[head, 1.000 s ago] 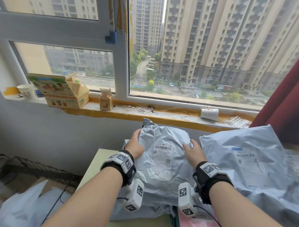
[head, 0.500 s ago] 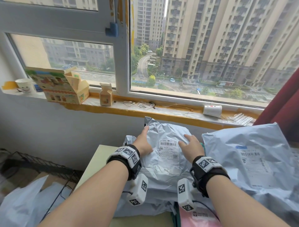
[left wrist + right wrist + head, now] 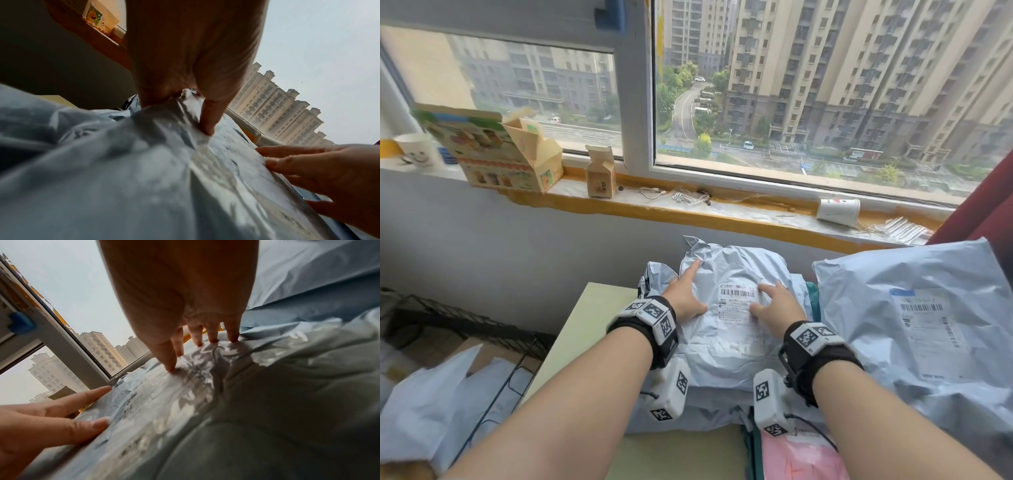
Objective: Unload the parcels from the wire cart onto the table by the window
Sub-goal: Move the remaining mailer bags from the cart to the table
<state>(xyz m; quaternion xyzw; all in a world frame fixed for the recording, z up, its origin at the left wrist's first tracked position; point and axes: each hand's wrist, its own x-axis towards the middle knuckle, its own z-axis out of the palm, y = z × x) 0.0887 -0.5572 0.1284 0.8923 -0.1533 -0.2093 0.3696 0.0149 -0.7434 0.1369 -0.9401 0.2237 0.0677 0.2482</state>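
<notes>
**Seating the Parcel on the Table Stack**

The crumpled grey plastic mailer parcel with a white barcode label [image 3: 732,308] is lying on top of other grey mailers on the pale yellow-green table [image 3: 599,308], directly below the orange-edged window sill [image 3: 688,212]. The left hand [image 3: 686,294] is laid on the parcel's left side, fingers extended and thumb resting beside the label; nothing is gripped. The right hand [image 3: 779,308] is spread flat over the label's right edge, fingertips [image 3: 213,339] dimpling the film. Both hands are therefore pressing, not holding.

The step in hand is judged to be settling the parcel before release. Pressure should be applied evenly and downward so that the soft contents are flattened and the parcel is kept from sliding toward the table's left edge, where bare tabletop is exposed. The slick film is likely to slip on the mailers beneath; the hands should be lifted straight up, not dragged.

A large grey mailer [image 3: 914,315] lies to the right of the parcel. The black wire cart [image 3: 493,342] stands left of the table with pale parcels [image 3: 431,404] in it, so the unloading is judged incomplete.
</notes>
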